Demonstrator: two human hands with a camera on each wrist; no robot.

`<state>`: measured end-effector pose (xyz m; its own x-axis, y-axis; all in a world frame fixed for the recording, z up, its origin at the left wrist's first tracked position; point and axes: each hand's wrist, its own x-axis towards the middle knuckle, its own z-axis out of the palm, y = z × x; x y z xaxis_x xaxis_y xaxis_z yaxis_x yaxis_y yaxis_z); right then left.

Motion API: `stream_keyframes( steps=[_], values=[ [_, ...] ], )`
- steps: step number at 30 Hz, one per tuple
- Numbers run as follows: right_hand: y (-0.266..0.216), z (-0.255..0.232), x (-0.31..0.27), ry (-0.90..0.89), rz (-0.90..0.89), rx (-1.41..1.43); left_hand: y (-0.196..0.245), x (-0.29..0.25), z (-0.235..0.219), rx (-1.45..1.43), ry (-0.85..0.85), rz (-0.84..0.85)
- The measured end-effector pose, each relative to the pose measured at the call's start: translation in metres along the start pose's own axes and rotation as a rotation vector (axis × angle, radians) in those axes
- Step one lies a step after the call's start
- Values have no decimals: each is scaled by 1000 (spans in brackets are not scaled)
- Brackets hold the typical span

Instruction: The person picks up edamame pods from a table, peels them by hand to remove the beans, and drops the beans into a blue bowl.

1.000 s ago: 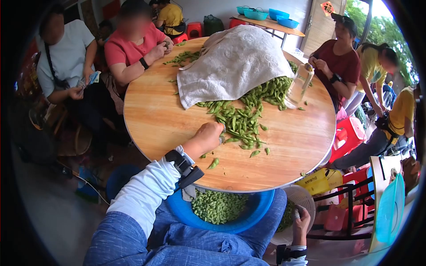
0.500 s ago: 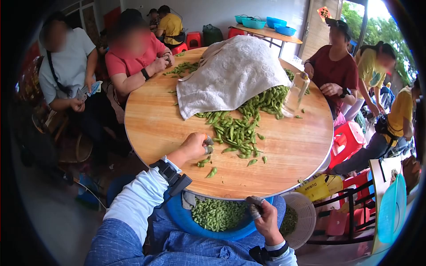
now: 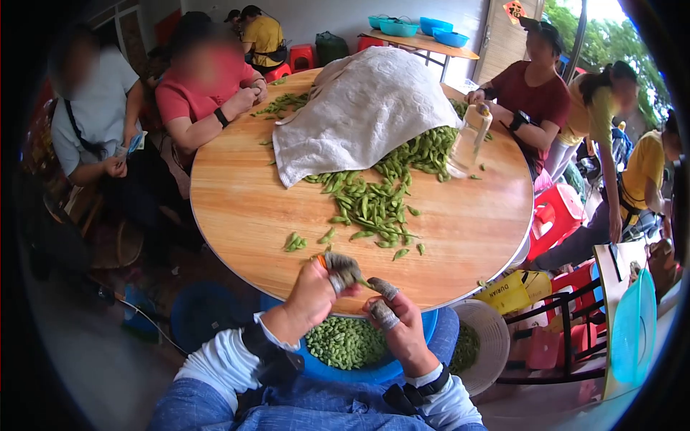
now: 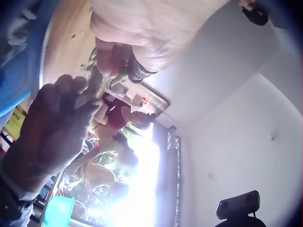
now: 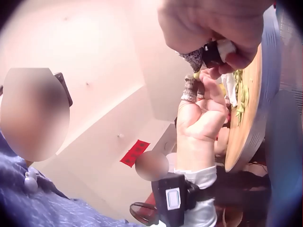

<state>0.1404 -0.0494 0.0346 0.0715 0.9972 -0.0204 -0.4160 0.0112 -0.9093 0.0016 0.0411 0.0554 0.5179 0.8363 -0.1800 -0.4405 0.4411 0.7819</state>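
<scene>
In the head view my left hand (image 3: 309,294), wearing grey finger covers, pinches a green soybean pod (image 3: 366,284) over the table's near edge. My right hand (image 3: 408,332) faces it, thumb and forefinger in similar covers. One covered fingertip meets the pod's end; I cannot tell whether this hand pinches it. The right wrist view shows the pod (image 5: 196,75) between the two hands' fingertips. Below the hands a blue basin (image 3: 429,327) holds shelled green beans (image 3: 348,343). Loose pods (image 3: 374,208) spread from a heap under a white towel (image 3: 366,108) on the round wooden table (image 3: 237,194).
A clear bottle (image 3: 468,140) stands beside the heap. At my right is a white basket (image 3: 496,337) with green matter inside. People sit around the table, and a red stool (image 3: 557,215) is at the right. Blue and teal basins (image 3: 399,27) sit on a back table.
My left hand has drawn back from the pods to the table's near edge, bringing a pod. The right hand has come up from beside the basket to meet it.
</scene>
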Motion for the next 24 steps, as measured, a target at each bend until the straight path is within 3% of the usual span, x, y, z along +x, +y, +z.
stream_keyframes(
  steps=[3,6,7,10,13,16,24],
  values=[
    [5,-2,1,35,6,37,-17,-16,8,50,-38,61],
    [5,-7,-3,19,2,18,-21,-19,1,379,-133,173],
    [5,-9,-5,8,-4,12,-16,-21,-4,588,-188,102],
    [-3,-6,-8,-9,-9,-11,-17,-26,-7,511,-257,16],
    [-7,-2,-11,68,9,108,-13,-28,-5,234,-172,-111],
    [-4,-5,-15,-10,69,-12,-11,-29,-4,94,-133,-166],
    [-1,-9,-18,-83,95,53,-16,-31,-3,144,-136,-183]
  ],
)
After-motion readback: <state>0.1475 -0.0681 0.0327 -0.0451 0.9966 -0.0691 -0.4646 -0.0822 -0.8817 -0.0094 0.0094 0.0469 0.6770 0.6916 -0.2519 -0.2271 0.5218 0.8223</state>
